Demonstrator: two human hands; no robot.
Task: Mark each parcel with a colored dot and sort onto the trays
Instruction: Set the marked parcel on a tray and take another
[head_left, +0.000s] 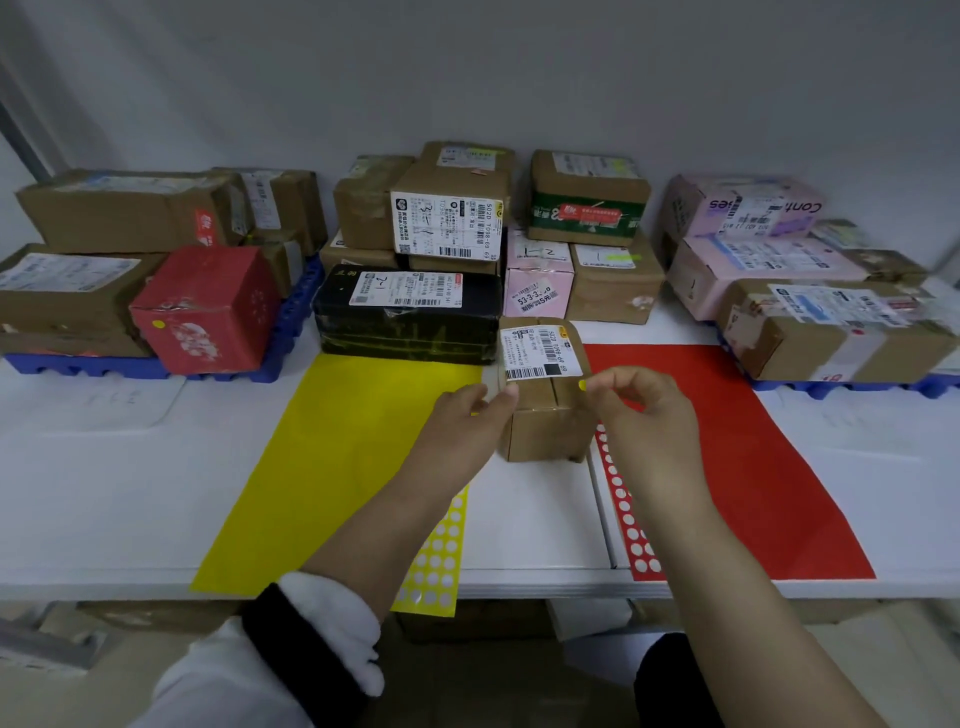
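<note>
Thumb and forefinger of the right hand are closed in a fine pinch on a yellow dot, held just over the top right edge of a small cardboard parcel. The dot looks feather-light and limp, and sticky on one face, so I'd guess it wants holding by its very rim, or it will curl onto the skin.

The left hand is at the parcel's left side, thumb tip touching the top edge and fingers loosely bent. Whether it has hold of anything I cannot tell.

The parcel sits on the white table, in the bare strip between a yellow paper and a red paper. A printed label covers the back half of its top, and a taped seam runs down the front half. It looks stiff and light. One hand across the side walls should lift it, and the plain card beside the label seems the firmest spot to press the dot.

Under the forearms lie a yellow sticker sheet and a red sticker sheet, both with many dots gone. Behind the parcel is a black parcel, and behind that a heap of brown and pink boxes. A blue tray on the left carries boxes, among them a red box marked with a yellow spot. Another blue tray on the right is loaded too.
</note>
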